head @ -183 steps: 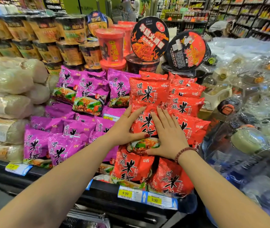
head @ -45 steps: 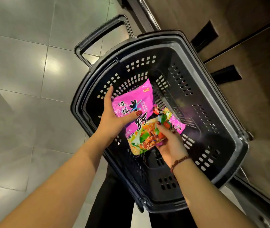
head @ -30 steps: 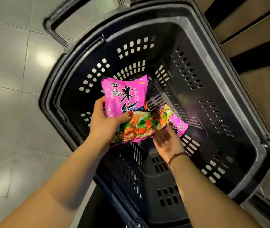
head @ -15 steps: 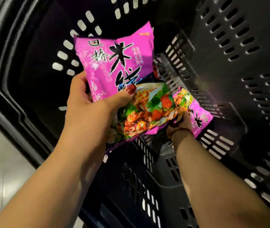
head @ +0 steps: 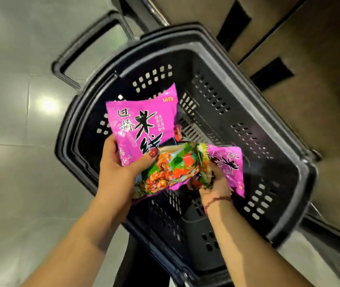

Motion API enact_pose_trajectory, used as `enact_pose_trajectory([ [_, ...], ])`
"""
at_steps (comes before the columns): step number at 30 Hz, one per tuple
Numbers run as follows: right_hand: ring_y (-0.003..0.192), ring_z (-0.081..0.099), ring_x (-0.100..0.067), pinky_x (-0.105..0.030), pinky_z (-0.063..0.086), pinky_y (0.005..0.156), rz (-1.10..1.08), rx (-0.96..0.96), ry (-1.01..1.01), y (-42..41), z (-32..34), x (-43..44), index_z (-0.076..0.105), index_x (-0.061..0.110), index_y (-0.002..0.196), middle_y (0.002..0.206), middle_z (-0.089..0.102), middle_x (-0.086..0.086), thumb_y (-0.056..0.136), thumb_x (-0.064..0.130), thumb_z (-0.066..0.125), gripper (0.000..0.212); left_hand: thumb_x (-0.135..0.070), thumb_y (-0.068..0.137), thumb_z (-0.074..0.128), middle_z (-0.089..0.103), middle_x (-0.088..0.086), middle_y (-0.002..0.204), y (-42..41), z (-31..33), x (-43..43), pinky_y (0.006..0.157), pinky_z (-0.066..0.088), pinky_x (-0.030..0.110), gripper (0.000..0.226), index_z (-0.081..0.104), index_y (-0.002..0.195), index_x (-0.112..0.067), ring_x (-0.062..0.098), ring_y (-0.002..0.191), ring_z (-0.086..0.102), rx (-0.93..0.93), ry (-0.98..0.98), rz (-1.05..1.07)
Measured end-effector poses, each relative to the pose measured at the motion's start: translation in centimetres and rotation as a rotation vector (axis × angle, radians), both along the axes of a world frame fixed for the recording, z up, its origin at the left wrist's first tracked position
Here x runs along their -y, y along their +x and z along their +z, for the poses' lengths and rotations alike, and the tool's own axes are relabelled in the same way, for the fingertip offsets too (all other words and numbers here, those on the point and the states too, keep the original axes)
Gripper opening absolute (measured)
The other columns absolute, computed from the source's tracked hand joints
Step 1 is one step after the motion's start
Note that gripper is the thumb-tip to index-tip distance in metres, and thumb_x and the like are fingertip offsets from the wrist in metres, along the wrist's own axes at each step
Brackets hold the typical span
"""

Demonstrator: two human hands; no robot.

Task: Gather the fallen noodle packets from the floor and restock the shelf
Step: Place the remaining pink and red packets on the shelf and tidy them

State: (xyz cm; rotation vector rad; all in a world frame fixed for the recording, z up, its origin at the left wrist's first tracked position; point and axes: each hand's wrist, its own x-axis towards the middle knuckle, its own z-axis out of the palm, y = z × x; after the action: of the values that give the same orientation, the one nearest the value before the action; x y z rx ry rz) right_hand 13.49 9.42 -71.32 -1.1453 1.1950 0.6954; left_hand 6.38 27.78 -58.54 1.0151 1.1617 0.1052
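Over a black basket [head: 206,50], the left hand [head: 115,175] grasps one pink noodle packet [head: 142,119]; the right hand [head: 214,183] clutches another [head: 227,164]. Next, probably carrying both to the shelf.

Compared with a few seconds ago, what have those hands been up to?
Both hands left the red packets on the shelf and went down into the black basket. The left hand keeps its grip on the first pink packet; the right hand, groping underneath half a second ago, now grips a second pink packet.
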Motion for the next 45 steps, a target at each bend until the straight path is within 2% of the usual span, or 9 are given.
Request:
enact_pose_trajectory([
  [3,0.07,0.068,-0.017,-0.027,0.055,0.052,-0.001,0.079,-0.076,-0.3,6.8,-0.5,0.059,0.008,0.113,0.105,0.066,-0.007,0.058,0.017,0.083,0.061,0.009,0.077,0.071,0.073,0.002,0.105,-0.4,5.5,-0.2,0.082,0.058,0.046,0.053,0.052,0.118,-0.019,0.024,0.095,0.07,0.0,0.034,-0.012],
  [5,0.092,0.068,-0.027,-0.042,0.057,0.078,0.048,0.194,-0.12,-0.1,12.6,-0.9,0.057,0.001,0.119,0.108,0.068,-0.011,0.051,0.023,0.087,0.077,0.008,0.078,0.071,0.073,-0.002,0.103,-0.8,9.5,-0.2,0.078,0.059,0.046,0.052,0.054,0.114,-0.025,0.02,0.092,0.071,0.008,0.06,0.002],
  [9,0.088,0.065,-0.023,-0.037,0.054,0.079,0.23,0.431,-0.163,0.1,23.9,-0.5,0.066,0.008,0.1,0.09,0.071,-0.005,0.052,0.016,0.086,0.053,0.009,0.076,0.072,0.073,0.002,0.101,-2.4,18.2,-0.4,0.061,0.06,0.035,0.053,0.054,0.109,-0.028,0.017,0.082,0.073,0.044,0.068,0.023],
  [12,0.094,0.065,-0.033,-0.048,0.053,0.089,0.257,0.528,-0.028,0.3,32.0,-0.5,0.068,0.009,0.098,0.098,0.07,-0.016,0.046,0.024,0.085,0.057,0.005,0.063,0.082,0.072,0.007,0.108,-3.6,24.4,-0.8,0.079,0.058,0.05,0.063,0.056,0.107,-0.033,0.03,0.096,0.07,0.087,0.087,-0.017],
  [19,0.071,0.072,-0.021,-0.034,0.058,0.059,0.202,0.667,0.121,-0.1,46.3,0.5,0.058,0.006,0.117,0.092,0.071,-0.01,0.078,0.004,0.073,0.042,0.001,0.075,0.075,0.074,0.002,0.1,-5.0,36.3,-1.7,0.059,0.059,0.036,0.051,0.056,0.106,-0.035,0.027,0.08,0.074,0.254,0.128,-0.109],
  [24,0.054,0.065,-0.013,-0.027,0.055,0.052,0.165,0.774,0.195,0.4,52.1,1.6,0.054,0.012,0.088,0.058,0.065,0.003,0.083,-0.011,0.058,0.023,0.004,0.068,0.078,0.073,0.009,0.106,-3.3,42.1,-1.2,0.074,0.058,0.042,0.06,0.058,0.113,-0.03,0.032,0.088,0.071,0.404,0.192,-0.207],
  [29,0.075,0.065,-0.022,-0.042,0.052,0.08,0.165,0.958,0.167,0.8,56.8,3.8,0.057,0.009,0.104,0.08,0.067,-0.005,0.065,-0.001,0.072,0.043,-0.009,0.056,0.076,0.074,0.006,0.105,-0.8,45.6,-0.2,0.09,0.052,0.052,0.061,0.06,0.112,-0.027,0.031,0.092,0.069,0.566,0.203,-0.293],
  [35,0.085,0.068,-0.009,-0.02,0.054,0.072,0.212,1.149,0.034,1.8,60.1,6.9,0.054,0.015,0.111,0.098,0.069,-0.003,0.079,-0.009,0.066,0.042,-0.045,0.06,0.079,0.069,0.001,0.12,2.0,48.6,1.9,0.104,0.042,0.058,0.07,0.058,0.123,-0.026,0.027,0.115,0.063,0.707,0.194,-0.354],
  [45,0.111,0.062,-0.024,-0.038,0.051,0.096,0.206,1.303,-0.14,7.5,63.2,12.5,0.05,0.009,0.128,0.12,0.064,-0.01,0.07,0.013,0.08,0.066,-0.041,0.055,0.091,0.071,0.006,0.114,10.1,50.8,6.0,0.094,0.049,0.05,0.07,0.061,0.117,-0.023,0.031,0.108,0.066,0.779,0.168,-0.439],
])
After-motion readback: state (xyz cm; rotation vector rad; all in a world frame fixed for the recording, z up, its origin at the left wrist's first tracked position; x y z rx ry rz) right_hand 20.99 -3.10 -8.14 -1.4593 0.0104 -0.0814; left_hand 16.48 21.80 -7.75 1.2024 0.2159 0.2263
